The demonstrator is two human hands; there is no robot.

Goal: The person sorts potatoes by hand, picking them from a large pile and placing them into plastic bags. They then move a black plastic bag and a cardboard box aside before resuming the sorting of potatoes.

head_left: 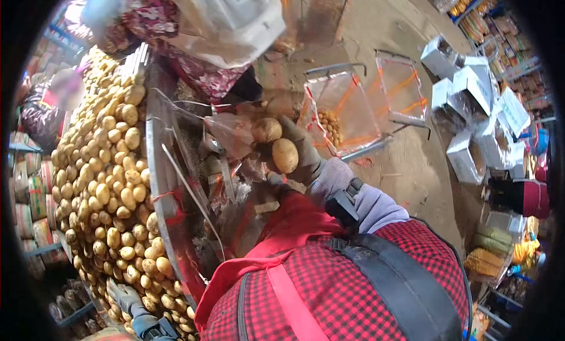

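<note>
My right hand [299, 150], in a grey glove, is closed around two large potatoes [285, 156], holding them to the right of the sorting table, over the floor side. At the lower left, my gloved left hand [122, 295] rests on the heap of potatoes [112, 191], fingers apart and touching the potatoes under it. A metal edge [158, 158] runs along the right side of the heap. To the right of my right hand, an open bag on a frame [347, 108] has several potatoes at its bottom.
Another framed bag [402, 88] stands farther right. White cardboard boxes [471, 100] are stacked beyond. A co-worker in a patterned sleeve [206, 76] and pale apron is close by at the top. Clear plastic and cords [191, 194] hang beside the metal edge. Filled sacks [41, 203] line the left.
</note>
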